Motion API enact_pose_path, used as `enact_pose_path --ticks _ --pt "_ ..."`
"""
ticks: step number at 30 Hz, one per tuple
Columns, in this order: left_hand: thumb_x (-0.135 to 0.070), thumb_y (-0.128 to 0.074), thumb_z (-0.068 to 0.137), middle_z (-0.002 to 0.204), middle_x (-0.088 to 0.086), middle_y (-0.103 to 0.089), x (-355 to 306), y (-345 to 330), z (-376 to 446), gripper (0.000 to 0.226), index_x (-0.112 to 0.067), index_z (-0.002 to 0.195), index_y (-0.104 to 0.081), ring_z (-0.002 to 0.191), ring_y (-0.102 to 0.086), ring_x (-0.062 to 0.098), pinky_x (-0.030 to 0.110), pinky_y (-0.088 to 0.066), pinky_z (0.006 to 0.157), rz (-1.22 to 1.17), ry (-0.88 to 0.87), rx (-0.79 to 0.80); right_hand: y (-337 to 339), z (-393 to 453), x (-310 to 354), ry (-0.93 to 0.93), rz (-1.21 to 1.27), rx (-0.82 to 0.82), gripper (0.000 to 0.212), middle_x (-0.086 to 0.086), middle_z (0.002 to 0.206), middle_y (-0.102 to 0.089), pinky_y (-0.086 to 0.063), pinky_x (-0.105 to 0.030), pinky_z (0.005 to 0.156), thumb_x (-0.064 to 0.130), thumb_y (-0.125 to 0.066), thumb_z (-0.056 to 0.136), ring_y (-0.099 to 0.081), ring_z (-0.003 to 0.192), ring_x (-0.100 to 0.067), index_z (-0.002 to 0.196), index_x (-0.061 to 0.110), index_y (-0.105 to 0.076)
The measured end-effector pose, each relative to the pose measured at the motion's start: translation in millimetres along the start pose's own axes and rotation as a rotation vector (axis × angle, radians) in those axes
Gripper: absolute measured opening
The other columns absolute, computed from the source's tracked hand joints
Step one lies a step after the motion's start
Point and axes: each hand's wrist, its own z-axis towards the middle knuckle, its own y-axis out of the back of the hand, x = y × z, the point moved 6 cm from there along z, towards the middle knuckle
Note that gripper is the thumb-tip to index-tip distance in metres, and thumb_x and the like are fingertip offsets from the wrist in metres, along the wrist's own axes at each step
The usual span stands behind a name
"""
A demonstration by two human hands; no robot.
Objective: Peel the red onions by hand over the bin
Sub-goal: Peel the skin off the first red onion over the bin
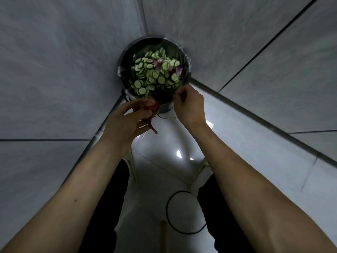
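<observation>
Onion [148, 107] sits gripped in my left hand [127, 123] at the bin [125, 57] rim so skins drop in; right hand [189, 106] fingers curl, seemingly pinching 1 thin peel.

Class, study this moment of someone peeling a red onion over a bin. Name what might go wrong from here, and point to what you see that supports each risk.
1. The red onion, held by the left hand, sits at the near rim of the bin, not above its middle, so loosened skin may drop on the floor.
2. The right hand pinches something too thin to make out; a small scrap could miss the bin.
3. A black cable loops on the floor by the feet, a likely trip hazard.
</observation>
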Motion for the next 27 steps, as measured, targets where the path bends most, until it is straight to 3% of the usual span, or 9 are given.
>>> enact_pose_path --ticks 3,8,10,13,17,19,21,24,27 --pt "0.006 -0.068 0.088 0.105 0.012 -0.077 -29.4 -5.5 -11.7 0.037 -0.008 0.122 -0.069 0.085 -0.075 0.022 0.032 -0.061 0.077 -0.049 -0.088 -0.007 13.6 20.0 46.5 0.098 -0.006 -0.036 0.012 0.0 0.077 -0.063 -0.038 -0.005 0.056 0.006 -0.058 0.087 -0.053 0.065 -0.008 0.085 0.002 -0.068" --pt "0.002 -0.068 0.09 0.1 0.004 -0.079 -60.6 -14.4 -9.6 0.026 -0.018 0.107 -0.072 0.096 -0.075 0.025 0.035 -0.061 0.085 -0.06 -0.193 -0.017 12.3 46.7 74.2 0.132 -0.041 -0.008 0.019 -0.015 0.083 -0.073 -0.036 -0.008 0.059 0.001 -0.056 0.089 -0.06 0.071 -0.019 0.086 -0.003 -0.074" --pt "0.002 -0.068 0.089 0.103 0.005 -0.078 -64.0 -16.4 -7.0 0.029 -0.014 0.114 -0.071 0.096 -0.075 0.026 0.035 -0.061 0.084 -0.074 -0.201 -0.015 16.3 46.7 78.4 0.118 -0.021 -0.022 0.019 -0.012 0.083 -0.074 -0.042 -0.017 0.065 0.002 -0.057 0.089 -0.063 0.074 -0.019 0.092 0.0 -0.076" --pt "0.003 -0.069 0.089 0.106 0.005 -0.077 -67.9 -21.5 -5.2 0.035 -0.011 0.121 -0.069 0.095 -0.075 0.023 0.029 -0.06 0.075 -0.081 -0.221 0.008 27.9 41.9 79.5 0.067 0.055 -0.059 0.016 -0.004 0.072 -0.071 -0.051 -0.029 0.066 0.014 -0.064 0.089 -0.065 0.066 -0.018 0.081 0.007 -0.077" --pt "0.0 -0.078 0.083 0.119 0.004 -0.071 -83.5 -29.7 -9.0 0.046 -0.016 0.125 -0.067 0.109 -0.069 0.02 0.029 -0.061 0.085 0.102 -0.416 -0.036 42.7 19.7 86.5 -0.014 0.239 -0.037 0.026 -0.01 0.074 -0.071 -0.057 -0.047 0.069 0.028 -0.061 0.093 -0.069 0.071 -0.029 0.077 0.01 -0.072" --pt "-0.004 -0.082 0.079 0.12 -0.003 -0.067 -93.2 -36.3 -14.5 0.052 -0.027 0.122 -0.064 0.111 -0.066 0.016 0.027 -0.059 0.089 0.213 -0.559 -0.037 45.2 4.8 95.8 -0.073 0.362 0.069 0.02 -0.001 0.09 -0.074 -0.06 -0.037 0.078 0.029 -0.057 0.098 -0.071 0.084 -0.017 0.094 0.019 -0.074" --pt "-0.018 -0.085 0.072 0.123 -0.004 -0.067 -102.2 -39.9 -21.2 0.057 -0.042 0.116 -0.06 0.115 -0.067 0.018 0.034 -0.058 0.094 0.211 -0.63 -0.032 50.0 -4.1 111.5 -0.048 0.431 0.159 0.019 0.006 0.106 -0.072 -0.057 -0.025 0.083 0.032 -0.057 0.098 -0.069 0.096 -0.007 0.111 0.026 -0.07" --pt "-0.03 -0.085 0.069 0.121 -0.012 -0.069 -115.8 -45.0 -26.3 0.053 -0.05 0.11 -0.058 0.114 -0.068 0.015 0.038 -0.058 0.095 0.218 -0.714 0.012 59.7 -8.1 130.9 0.047 0.474 0.225 0.022 0.017 0.108 -0.069 -0.053 -0.014 0.081 0.029 -0.065 0.094 -0.064 0.099 0.005 0.114 0.039 -0.064" --pt "-0.001 -0.079 0.082 0.102 -0.031 -0.071 -129.2 -50.7 -33.4 0.055 -0.042 0.111 -0.059 0.103 -0.069 -0.003 0.017 -0.055 0.083 0.209 -0.781 0.088 65.4 -9.7 139.7 0.078 0.541 0.271 0.032 0.017 0.104 -0.072 -0.056 -0.032 0.091 0.024 -0.07 0.09 -0.067 0.1 -0.002 0.097 0.055 -0.063"
